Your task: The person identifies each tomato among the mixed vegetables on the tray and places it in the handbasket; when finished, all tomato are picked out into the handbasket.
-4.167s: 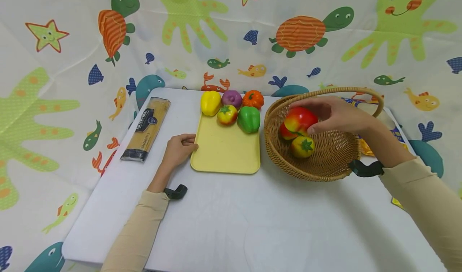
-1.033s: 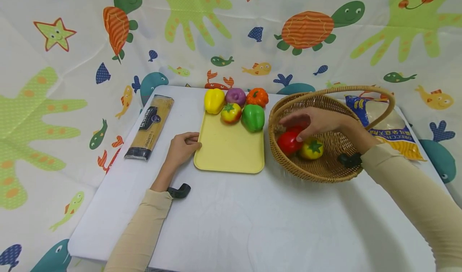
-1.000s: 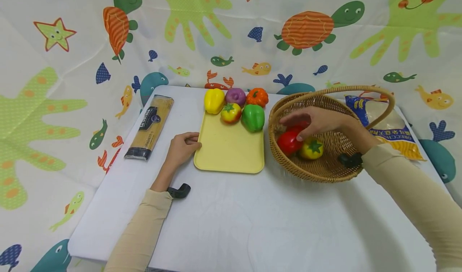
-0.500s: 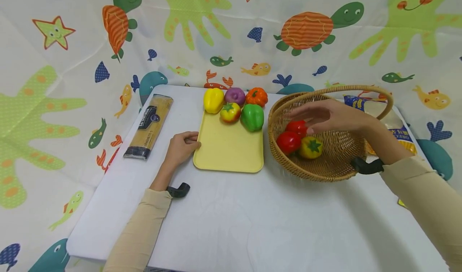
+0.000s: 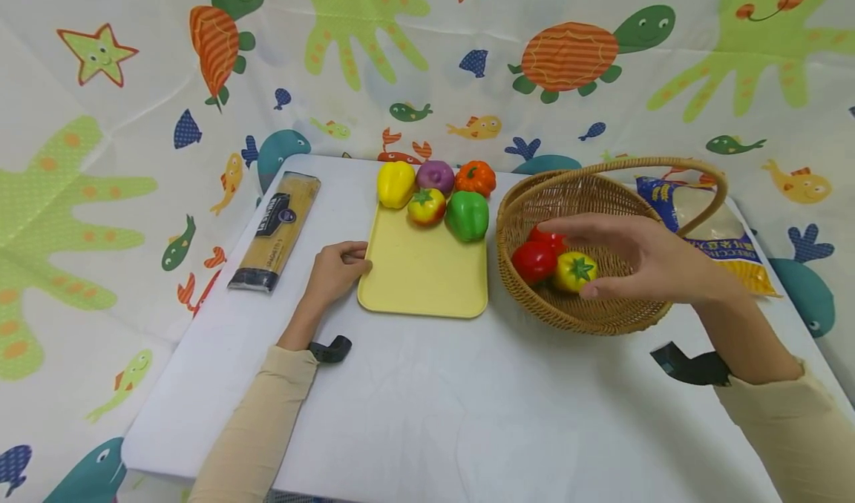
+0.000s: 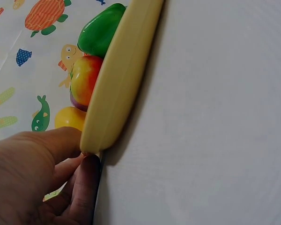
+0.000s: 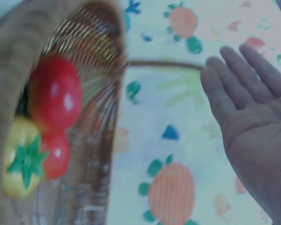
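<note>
My left hand is at the left edge of a yellow tray; the left wrist view shows thumb and fingers pinching its rim. A yellow bell pepper, purple onion-like vegetable, small orange pumpkin-like vegetable, red-yellow tomato and green bell pepper sit at the tray's far end. My right hand hovers over a wicker basket, fingers extended, holding nothing. Inside are two red, round pieces and a yellow tomato with a green star-shaped top.
A spaghetti pack lies left of the tray. Behind the basket is a blue-and-yellow pasta bag, partly covered by the basket handle. A sea-animal cloth hangs behind the white table.
My right hand held a red-yellow piece over the basket, lowered it in among the others and let go. It has since drawn back toward the near right. The left hand stayed at the tray.
</note>
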Action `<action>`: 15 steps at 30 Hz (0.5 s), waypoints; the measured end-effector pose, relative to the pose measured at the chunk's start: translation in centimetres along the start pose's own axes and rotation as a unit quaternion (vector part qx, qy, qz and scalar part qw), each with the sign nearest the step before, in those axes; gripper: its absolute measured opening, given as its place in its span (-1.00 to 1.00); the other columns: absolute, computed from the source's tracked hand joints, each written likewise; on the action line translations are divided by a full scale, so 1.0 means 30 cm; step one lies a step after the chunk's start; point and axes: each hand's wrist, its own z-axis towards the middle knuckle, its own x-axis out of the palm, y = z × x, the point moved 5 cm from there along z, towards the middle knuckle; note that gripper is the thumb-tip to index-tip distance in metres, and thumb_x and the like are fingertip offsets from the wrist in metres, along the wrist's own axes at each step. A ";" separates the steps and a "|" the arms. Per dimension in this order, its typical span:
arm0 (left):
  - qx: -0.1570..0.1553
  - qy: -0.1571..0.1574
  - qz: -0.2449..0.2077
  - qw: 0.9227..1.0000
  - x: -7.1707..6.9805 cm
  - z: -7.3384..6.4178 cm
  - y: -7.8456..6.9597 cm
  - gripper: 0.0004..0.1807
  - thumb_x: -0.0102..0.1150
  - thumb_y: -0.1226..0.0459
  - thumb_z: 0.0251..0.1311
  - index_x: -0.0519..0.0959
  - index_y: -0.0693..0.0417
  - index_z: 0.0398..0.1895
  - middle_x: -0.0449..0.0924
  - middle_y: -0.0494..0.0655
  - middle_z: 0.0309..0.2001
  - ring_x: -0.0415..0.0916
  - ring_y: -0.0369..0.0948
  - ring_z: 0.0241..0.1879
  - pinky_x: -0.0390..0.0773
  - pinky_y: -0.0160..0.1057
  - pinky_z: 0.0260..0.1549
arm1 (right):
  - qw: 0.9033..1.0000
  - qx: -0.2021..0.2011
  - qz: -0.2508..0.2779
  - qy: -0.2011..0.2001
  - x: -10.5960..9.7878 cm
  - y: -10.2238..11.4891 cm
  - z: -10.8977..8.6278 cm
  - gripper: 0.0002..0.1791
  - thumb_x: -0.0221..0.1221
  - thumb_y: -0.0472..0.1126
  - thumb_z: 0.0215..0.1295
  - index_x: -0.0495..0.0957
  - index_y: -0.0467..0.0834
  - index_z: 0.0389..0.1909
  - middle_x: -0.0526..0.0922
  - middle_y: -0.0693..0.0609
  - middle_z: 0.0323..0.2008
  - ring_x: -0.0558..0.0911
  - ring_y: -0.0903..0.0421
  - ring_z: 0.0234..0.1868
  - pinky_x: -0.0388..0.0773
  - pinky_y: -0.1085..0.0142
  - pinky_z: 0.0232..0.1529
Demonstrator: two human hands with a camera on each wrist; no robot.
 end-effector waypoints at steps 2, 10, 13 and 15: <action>-0.003 0.000 0.001 1.000 0.001 0.000 0.001 -0.55 0.26 0.32 0.22 0.55 0.26 0.18 0.65 0.09 -0.09 0.64 -0.08 -0.15 0.63 -0.15 -0.14 | 0.999 -0.027 0.020 -0.016 0.021 0.033 0.002 -0.10 0.40 -0.53 -0.04 0.34 -0.16 0.41 0.39 -0.07 0.36 0.41 -0.03 0.31 0.39 0.31 0.24; -0.001 -0.001 0.002 1.000 0.001 0.000 0.002 -0.55 0.26 0.33 0.22 0.56 0.26 0.18 0.65 0.09 -0.09 0.64 -0.08 -0.15 0.62 -0.15 -0.14 | 0.991 -0.102 0.030 -0.076 0.131 0.121 0.044 0.04 0.48 -0.53 -0.20 0.27 -0.30 0.42 0.33 -0.16 0.38 0.35 -0.08 0.35 0.35 0.24 0.29; 0.001 -0.002 0.000 1.000 0.001 0.000 0.000 -0.56 0.26 0.33 0.21 0.56 0.26 0.17 0.65 0.08 -0.10 0.64 -0.08 -0.15 0.62 -0.14 -0.14 | 0.991 -0.091 0.023 -0.099 0.177 0.137 0.066 0.09 0.50 -0.49 -0.18 0.23 -0.20 0.46 0.28 -0.08 0.43 0.29 -0.08 0.39 0.33 0.20 0.31; 0.003 0.000 -0.001 1.000 0.000 0.001 0.000 -0.55 0.26 0.32 0.21 0.56 0.25 0.17 0.66 0.08 -0.10 0.64 -0.09 -0.15 0.62 -0.14 -0.14 | 0.990 -0.077 0.036 -0.111 0.211 0.147 0.080 0.10 0.50 -0.48 -0.15 0.20 -0.13 0.49 0.24 -0.03 0.45 0.24 -0.07 0.42 0.31 0.17 0.33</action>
